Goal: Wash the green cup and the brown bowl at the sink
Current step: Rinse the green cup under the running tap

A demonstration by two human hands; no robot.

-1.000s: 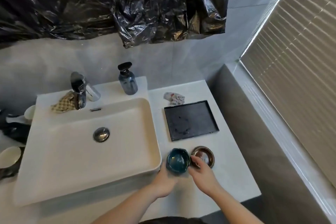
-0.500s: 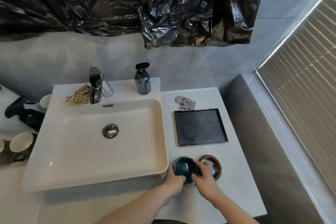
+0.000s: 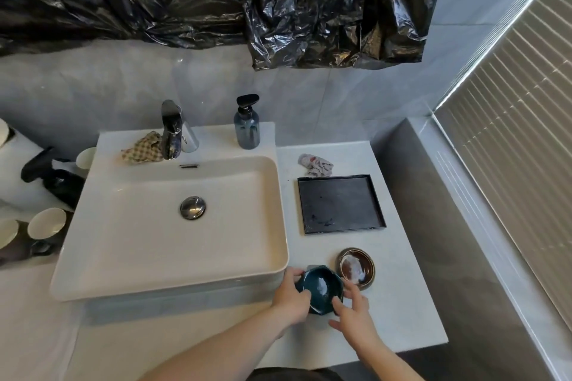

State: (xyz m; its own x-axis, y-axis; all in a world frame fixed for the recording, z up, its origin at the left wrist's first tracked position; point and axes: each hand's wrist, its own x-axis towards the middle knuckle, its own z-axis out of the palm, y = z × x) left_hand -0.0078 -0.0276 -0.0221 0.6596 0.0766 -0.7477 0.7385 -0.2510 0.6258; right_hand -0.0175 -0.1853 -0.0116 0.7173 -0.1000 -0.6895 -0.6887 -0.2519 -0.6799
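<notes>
The dark green cup [image 3: 320, 288] is at the counter's front, just right of the white sink [image 3: 173, 226]. My left hand [image 3: 291, 297] grips its left side, fingers curled over the rim. My right hand [image 3: 351, 314] is at the cup's right side with spread, fairly straight fingers that touch or nearly touch its wall. The brown bowl [image 3: 356, 267] sits on the counter right behind the cup, with a white smear inside. Whether the cup rests on the counter or is slightly lifted, I cannot tell.
A black tray [image 3: 340, 204] lies behind the bowl, with a crumpled rag [image 3: 315, 164] past it. Faucet [image 3: 171, 130], checked cloth [image 3: 144, 148] and soap dispenser [image 3: 247, 124] line the sink's back. Several cups [image 3: 46, 223] stand left of the sink.
My right hand has loosened from the cup and its fingers have spread. The left hand keeps its grip. The view has shifted left and down.
</notes>
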